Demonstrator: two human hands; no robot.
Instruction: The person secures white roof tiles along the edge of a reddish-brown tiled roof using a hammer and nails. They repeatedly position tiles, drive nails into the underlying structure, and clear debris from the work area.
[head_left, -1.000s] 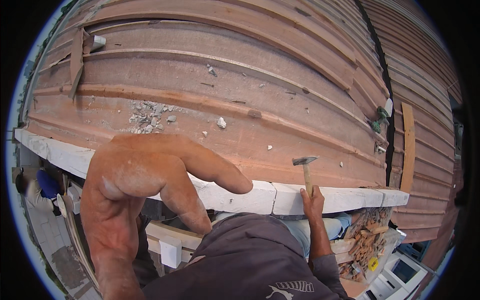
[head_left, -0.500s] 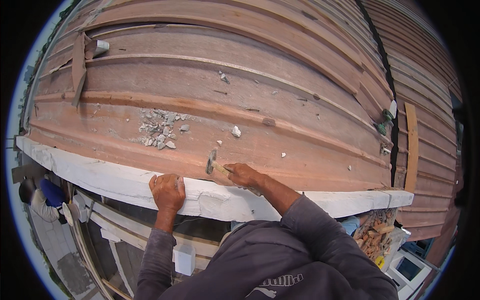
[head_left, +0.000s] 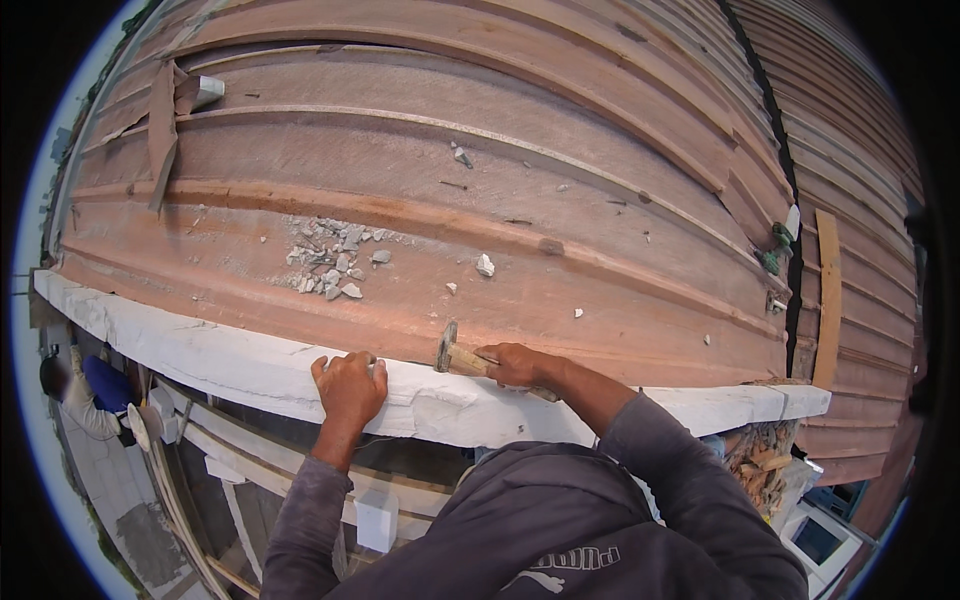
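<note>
My right hand [head_left: 515, 365] is wrapped round the wooden handle of a hammer [head_left: 467, 360]. The hammer's dark metal head hangs over the far edge of a white ledge [head_left: 250, 362], close to the roof. On the ledge, left of the hammer, sits my left hand [head_left: 350, 390], its fingers curled over the far edge and its thumb toward the hammer. The fingertips are partly hidden. The white surface between my hands is rough and chipped.
Beyond the ledge lies a rust-red ribbed metal roof [head_left: 620, 340], with grey rubble [head_left: 330, 262] and loose chips. A wooden plank [head_left: 827, 295] lies at the right. Below left, a person [head_left: 95, 395] is near beams. Broken bricks [head_left: 765, 455] are piled at lower right.
The hammer and my right hand have shifted right, and the hammer's handle lies flatter. My left hand has moved slightly right along the ledge, its thumb now raised. The whole view has shifted a little.
</note>
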